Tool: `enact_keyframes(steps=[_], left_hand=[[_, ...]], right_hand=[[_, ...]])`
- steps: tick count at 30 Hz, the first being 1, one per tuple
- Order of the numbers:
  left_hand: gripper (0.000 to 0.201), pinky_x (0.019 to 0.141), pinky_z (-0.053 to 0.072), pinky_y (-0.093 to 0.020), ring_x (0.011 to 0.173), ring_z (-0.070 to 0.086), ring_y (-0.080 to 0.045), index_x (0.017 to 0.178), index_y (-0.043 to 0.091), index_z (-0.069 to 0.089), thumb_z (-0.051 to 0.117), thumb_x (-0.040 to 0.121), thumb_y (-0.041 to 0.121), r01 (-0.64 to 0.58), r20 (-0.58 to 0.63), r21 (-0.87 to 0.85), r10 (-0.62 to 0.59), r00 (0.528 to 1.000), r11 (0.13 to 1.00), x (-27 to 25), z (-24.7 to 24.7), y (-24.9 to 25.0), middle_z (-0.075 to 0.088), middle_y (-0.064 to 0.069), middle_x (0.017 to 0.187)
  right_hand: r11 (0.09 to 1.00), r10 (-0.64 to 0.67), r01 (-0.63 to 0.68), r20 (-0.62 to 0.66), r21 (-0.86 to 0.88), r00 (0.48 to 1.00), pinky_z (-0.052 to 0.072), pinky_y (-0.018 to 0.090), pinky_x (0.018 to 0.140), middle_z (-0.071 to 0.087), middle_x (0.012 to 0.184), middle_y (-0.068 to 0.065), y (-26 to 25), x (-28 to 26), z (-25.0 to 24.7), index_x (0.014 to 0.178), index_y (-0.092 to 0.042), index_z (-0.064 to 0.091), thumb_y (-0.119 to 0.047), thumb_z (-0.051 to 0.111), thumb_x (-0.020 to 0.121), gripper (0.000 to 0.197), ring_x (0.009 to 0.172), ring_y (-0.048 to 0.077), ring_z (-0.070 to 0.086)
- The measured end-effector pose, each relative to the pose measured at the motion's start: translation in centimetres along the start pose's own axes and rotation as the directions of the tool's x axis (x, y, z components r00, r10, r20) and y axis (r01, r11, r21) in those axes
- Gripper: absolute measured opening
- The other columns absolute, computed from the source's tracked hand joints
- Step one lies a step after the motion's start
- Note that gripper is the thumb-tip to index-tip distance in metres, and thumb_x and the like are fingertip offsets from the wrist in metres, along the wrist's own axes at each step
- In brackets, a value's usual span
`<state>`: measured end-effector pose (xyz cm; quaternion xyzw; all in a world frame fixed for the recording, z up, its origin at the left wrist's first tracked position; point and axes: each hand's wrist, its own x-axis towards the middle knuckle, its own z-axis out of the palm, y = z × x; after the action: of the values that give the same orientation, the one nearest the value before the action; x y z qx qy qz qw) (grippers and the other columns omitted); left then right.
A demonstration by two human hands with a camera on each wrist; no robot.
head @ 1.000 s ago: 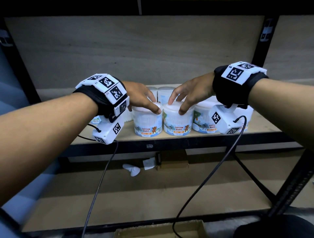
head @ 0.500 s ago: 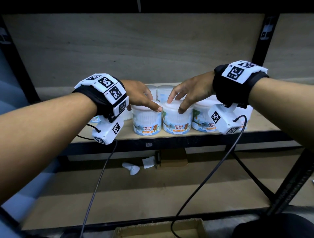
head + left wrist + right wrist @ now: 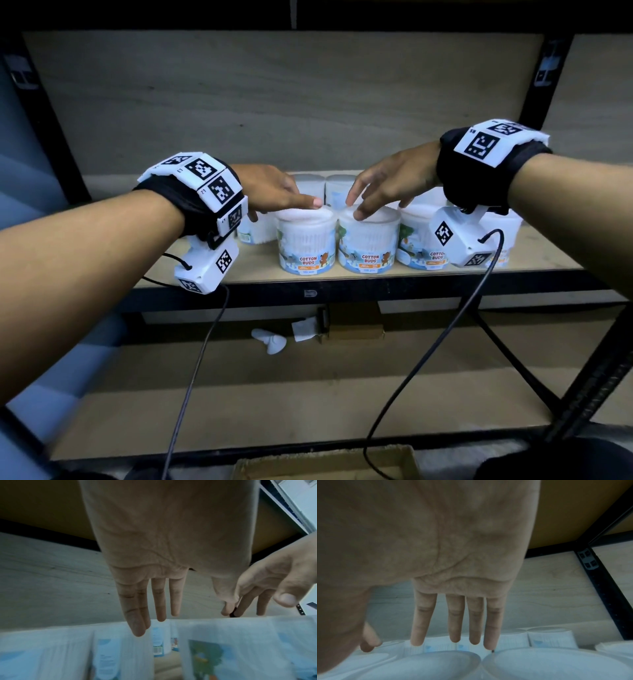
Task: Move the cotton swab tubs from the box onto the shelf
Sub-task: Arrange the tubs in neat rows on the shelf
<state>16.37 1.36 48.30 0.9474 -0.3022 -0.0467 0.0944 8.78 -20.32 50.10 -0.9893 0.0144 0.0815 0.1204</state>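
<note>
I see the shelf (image 3: 534,260) spanning the frame, its wooden board bare at the right end; along its front edge stands a row of cotton swab tubs (image 3: 306,241), white with blue labels, side by side and touching, with more tubs (image 3: 339,192) behind them; a cardboard box (image 3: 325,466) shows only its top edge at the bottom of the head view; my right hand (image 3: 394,181) hangs over the front row with fingers (image 3: 455,622) straight and spread, so the grip is open, tips seemingly just touching a lid, though the blur leaves me unsure; my left hand (image 3: 274,193) reaches flat over the neighbouring tub, fingers (image 3: 135,609) straight and relaxed, grip open, holding nothing.
</note>
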Motion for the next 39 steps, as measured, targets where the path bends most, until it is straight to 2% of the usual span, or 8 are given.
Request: enact_keyframes(steps=[3,8,12,15,21,29,36,39], left_hand=[[0.056,0.087,0.057,-0.036,0.101,0.064,-0.023,0.12,0.029,0.064,0.054,0.082,0.07,0.002,-0.051,0.032,-0.001,0.999,0.999,-0.2,-0.8,-2.6,0.058,0.005,0.125],[0.062,0.104,0.036,-0.031,0.126,0.05,-0.02,0.135,0.029,0.053,0.063,0.082,0.061,0.036,-0.144,0.205,-0.006,0.99,0.978,0.0,-2.4,-7.2,0.051,0.003,0.142],[0.069,0.111,0.034,-0.033,0.135,0.042,-0.022,0.14,0.028,0.049,0.07,0.08,0.055,0.057,-0.158,0.235,-0.019,0.987,0.97,0.2,-3.6,-10.5,0.045,-0.001,0.148],[0.068,0.105,0.036,-0.031,0.132,0.044,-0.024,0.141,0.027,0.047,0.072,0.081,0.049,0.066,-0.184,0.227,-0.023,0.983,0.972,0.5,-3.3,-12.1,0.044,-0.003,0.148],[0.073,0.11,0.035,-0.033,0.136,0.04,-0.025,0.144,0.032,0.043,0.072,0.08,0.05,0.088,-0.194,0.231,-0.042,0.98,0.969,1.8,-2.2,-14.6,0.04,-0.003,0.151],[0.066,0.109,0.031,-0.029,0.135,0.042,-0.017,0.141,0.044,0.043,0.07,0.081,0.052,0.074,-0.133,0.182,-0.05,0.99,0.981,3.2,-1.6,-16.1,0.041,0.008,0.15],[0.056,0.107,0.038,-0.032,0.126,0.051,-0.016,0.134,0.046,0.048,0.069,0.082,0.05,0.085,-0.141,0.17,-0.061,0.988,0.982,4.1,-1.1,-16.2,0.052,0.011,0.141],[0.056,0.108,0.038,-0.034,0.126,0.05,-0.016,0.132,0.048,0.05,0.071,0.08,0.052,0.088,-0.126,0.159,-0.069,0.99,0.983,4.1,-1.3,-16.3,0.052,0.01,0.14]], right_hand=[[1.0,-0.016,0.016,-0.045,0.005,0.999,0.055,0.034,0.092,0.062,0.12,-0.011,-1.0,0.7,-0.6,0.114,-0.04,0.066,-0.053,0.071,0.082,0.035,0.115,0.016,0.058],[0.994,-0.036,0.04,-0.043,0.097,0.998,0.055,0.036,0.093,0.061,0.124,-0.008,-3.5,2.9,-1.2,0.117,-0.037,0.065,-0.055,0.072,0.081,0.041,0.115,0.018,0.06],[0.992,-0.053,0.061,-0.068,0.11,0.996,0.055,0.038,0.093,0.059,0.124,-0.006,-6.1,5.1,-1.5,0.123,-0.033,0.061,-0.052,0.071,0.082,0.046,0.114,0.022,0.06],[0.99,-0.07,0.078,-0.076,0.119,0.995,0.055,0.039,0.093,0.057,0.12,-0.005,-7.7,6.9,-1.5,0.133,-0.032,0.053,-0.051,0.071,0.084,0.056,0.114,0.024,0.06],[0.993,-0.092,0.094,-0.025,0.072,0.995,0.057,0.035,0.086,0.053,0.133,0.0,-10.0,10.5,-0.9,0.146,-0.033,0.038,-0.055,0.072,0.08,0.076,0.112,0.023,0.06],[0.991,-0.136,0.135,0.052,0.014,0.989,0.055,0.034,0.091,0.046,0.129,-0.003,-12.0,13.7,0.1,0.142,-0.042,0.043,-0.049,0.076,0.08,0.07,0.123,0.02,0.05],[0.986,-0.149,0.157,0.109,-0.062,0.983,0.057,0.029,0.083,0.049,0.129,0.002,-13.2,15.2,0.2,0.135,-0.045,0.052,-0.041,0.078,0.081,0.06,0.119,0.025,0.057],[0.987,-0.137,0.147,0.133,-0.07,0.982,0.058,0.032,0.088,0.049,0.127,0.003,-13.4,15.6,0.1,0.133,-0.042,0.057,-0.034,0.078,0.083,0.055,0.118,0.026,0.059]])
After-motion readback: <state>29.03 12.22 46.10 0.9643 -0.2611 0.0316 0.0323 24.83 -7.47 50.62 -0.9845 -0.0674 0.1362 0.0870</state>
